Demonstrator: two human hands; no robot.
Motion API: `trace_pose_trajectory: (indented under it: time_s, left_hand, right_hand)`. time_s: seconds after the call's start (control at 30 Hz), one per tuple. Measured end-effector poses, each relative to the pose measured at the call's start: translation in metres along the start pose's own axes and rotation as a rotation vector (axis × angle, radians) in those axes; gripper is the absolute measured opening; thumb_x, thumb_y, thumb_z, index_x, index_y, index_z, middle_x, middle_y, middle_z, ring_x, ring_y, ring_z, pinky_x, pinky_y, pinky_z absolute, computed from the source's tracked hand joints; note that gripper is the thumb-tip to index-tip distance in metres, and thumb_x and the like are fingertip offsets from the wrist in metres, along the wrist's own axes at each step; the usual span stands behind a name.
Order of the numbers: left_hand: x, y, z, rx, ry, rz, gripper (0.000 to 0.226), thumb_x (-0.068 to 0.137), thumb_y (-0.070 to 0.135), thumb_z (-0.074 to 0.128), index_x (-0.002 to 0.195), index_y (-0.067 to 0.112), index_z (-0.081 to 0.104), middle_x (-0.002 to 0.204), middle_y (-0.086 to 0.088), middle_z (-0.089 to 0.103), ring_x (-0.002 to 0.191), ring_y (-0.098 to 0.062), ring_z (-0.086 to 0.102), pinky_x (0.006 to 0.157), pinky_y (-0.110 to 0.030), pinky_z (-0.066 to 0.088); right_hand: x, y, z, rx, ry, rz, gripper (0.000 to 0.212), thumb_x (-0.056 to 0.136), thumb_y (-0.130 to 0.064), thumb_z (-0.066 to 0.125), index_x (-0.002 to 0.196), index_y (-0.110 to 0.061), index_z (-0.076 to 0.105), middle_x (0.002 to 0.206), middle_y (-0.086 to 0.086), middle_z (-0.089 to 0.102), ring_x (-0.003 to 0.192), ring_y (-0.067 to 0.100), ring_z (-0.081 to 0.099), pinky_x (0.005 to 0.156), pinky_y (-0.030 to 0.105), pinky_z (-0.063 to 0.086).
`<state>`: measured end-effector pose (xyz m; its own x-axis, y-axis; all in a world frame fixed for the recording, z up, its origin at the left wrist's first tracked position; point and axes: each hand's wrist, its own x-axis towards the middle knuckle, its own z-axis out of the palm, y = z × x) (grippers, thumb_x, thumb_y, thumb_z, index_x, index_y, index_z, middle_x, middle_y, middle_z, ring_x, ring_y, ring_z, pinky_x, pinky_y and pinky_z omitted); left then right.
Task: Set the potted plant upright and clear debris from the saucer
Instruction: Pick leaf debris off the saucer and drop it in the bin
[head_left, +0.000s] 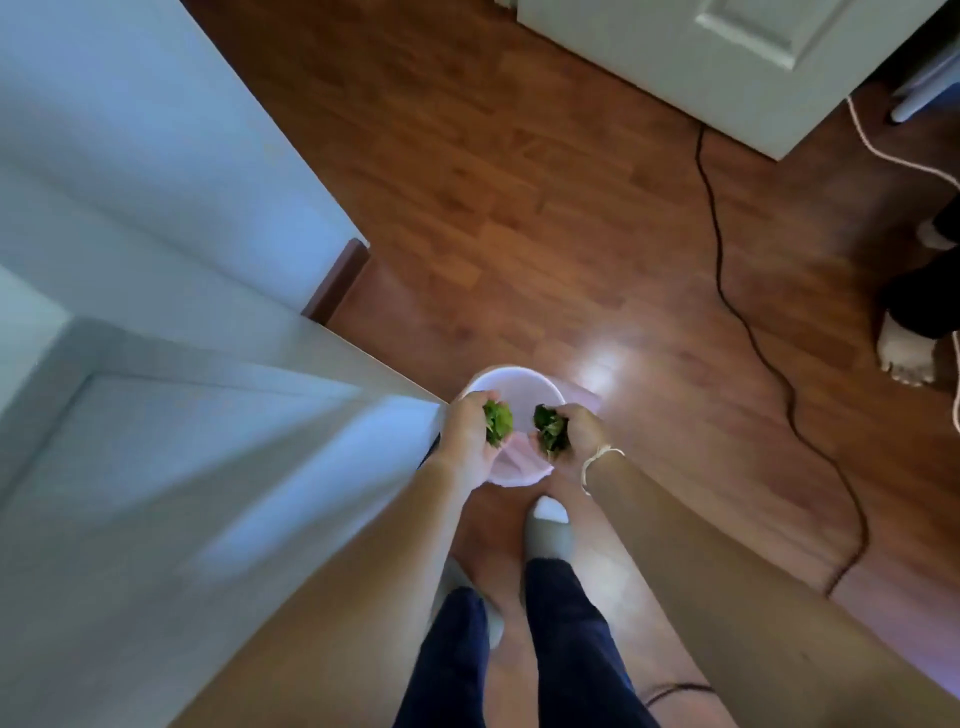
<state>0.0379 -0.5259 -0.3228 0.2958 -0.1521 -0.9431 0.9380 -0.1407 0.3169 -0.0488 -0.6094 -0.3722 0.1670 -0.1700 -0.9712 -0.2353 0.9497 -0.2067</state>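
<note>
Now both hands cupping leaves (497, 422), over bin (511, 382)

I log the person's body as follows. Arms: bare to the frame edge, no sleeves. Left hand (467, 436): unadorned. Right hand (574, 434): pale string bracelet (597, 460) at wrist, loose end trailing. Legs: dark navy trousers (569, 649). Feet: light grey socks (549, 530).
</note>
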Motion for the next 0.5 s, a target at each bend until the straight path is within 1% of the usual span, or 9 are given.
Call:
trace_pose_trajectory:
  time_s: [0.07,0.13,0.2,0.27,0.3,0.37,0.4,0.43,0.5]
  left_hand:
    - [0.026,-0.010,-0.004,0.039,0.014,-0.007,0.012,0.090,0.009,0.045,0.097,0.005,0.055,0.076,-0.009,0.053,0.069,-0.019,0.053,0.059,-0.025,0.044]
    - [0.045,-0.018,-0.008,0.054,0.012,-0.007,0.032,0.092,0.015,0.044,0.119,0.003,0.055,0.095,-0.012,0.060,0.086,-0.023,0.057,0.062,-0.026,0.046]
    - [0.059,-0.024,-0.010,0.080,0.020,-0.020,0.044,0.095,0.023,0.041,0.136,0.006,0.046,0.123,-0.010,0.057,0.111,-0.025,0.055,0.082,-0.029,0.049]
    - [0.067,-0.028,-0.011,0.104,0.038,-0.033,0.048,0.099,0.026,0.037,0.143,0.008,0.038,0.142,-0.009,0.045,0.133,-0.025,0.043,0.108,-0.032,0.033]
    - [0.071,-0.030,-0.011,0.112,0.042,-0.034,0.048,0.099,0.025,0.036,0.144,0.008,0.035,0.148,-0.010,0.040,0.138,-0.025,0.037,0.113,-0.031,0.027]
    - [0.076,-0.032,-0.013,0.126,0.041,-0.028,0.049,0.100,0.024,0.036,0.146,0.008,0.031,0.152,-0.010,0.035,0.142,-0.024,0.032,0.114,-0.031,0.024]
    - [0.076,-0.032,-0.014,0.128,0.041,-0.024,0.050,0.099,0.025,0.036,0.147,0.009,0.031,0.154,-0.010,0.033,0.143,-0.024,0.030,0.114,-0.031,0.024]
    - [0.077,-0.032,-0.015,0.131,0.043,-0.021,0.050,0.099,0.025,0.037,0.146,0.009,0.032,0.155,-0.010,0.032,0.143,-0.024,0.030,0.114,-0.031,0.025]
    - [0.075,-0.031,-0.016,0.133,0.039,-0.019,0.049,0.099,0.025,0.036,0.146,0.010,0.033,0.154,-0.011,0.033,0.143,-0.024,0.031,0.114,-0.032,0.025]
  right_hand:
    - [0.026,0.014,-0.002,-0.039,0.029,-0.006,0.029,0.089,-0.007,0.049,0.115,0.000,0.056,0.080,0.012,0.059,0.069,0.025,0.056,0.044,0.025,0.053]
    - [0.047,0.024,-0.006,-0.078,0.034,-0.008,0.039,0.084,-0.008,0.052,0.121,0.005,0.057,0.090,0.013,0.063,0.079,0.029,0.060,0.065,0.034,0.059]
    - [0.061,0.031,-0.008,-0.043,0.030,0.006,0.033,0.085,-0.010,0.050,0.114,0.002,0.060,0.098,0.014,0.064,0.089,0.029,0.060,0.082,0.040,0.055]
    - [0.068,0.034,-0.008,-0.040,0.001,0.021,0.019,0.091,-0.015,0.046,0.102,-0.007,0.060,0.095,0.008,0.061,0.083,0.023,0.058,0.074,0.033,0.051]
    - [0.072,0.036,-0.008,-0.047,-0.023,0.035,0.021,0.094,-0.021,0.045,0.106,-0.009,0.059,0.098,0.006,0.060,0.084,0.019,0.056,0.074,0.030,0.048]
    - [0.077,0.037,-0.009,-0.086,-0.046,0.052,0.042,0.097,-0.032,0.042,0.132,-0.010,0.050,0.127,0.006,0.055,0.112,0.021,0.052,0.099,0.034,0.042]
    - [0.076,0.036,-0.010,-0.110,-0.045,0.058,0.050,0.097,-0.036,0.040,0.141,-0.012,0.043,0.141,0.007,0.047,0.129,0.022,0.044,0.111,0.037,0.031]
    - [0.075,0.035,-0.010,-0.131,-0.047,0.063,0.054,0.097,-0.040,0.040,0.144,-0.013,0.039,0.148,0.007,0.040,0.138,0.022,0.035,0.116,0.038,0.024]
    - [0.070,0.031,-0.009,-0.147,-0.050,0.067,0.057,0.095,-0.045,0.042,0.144,-0.017,0.039,0.152,0.007,0.036,0.142,0.022,0.032,0.115,0.036,0.024]
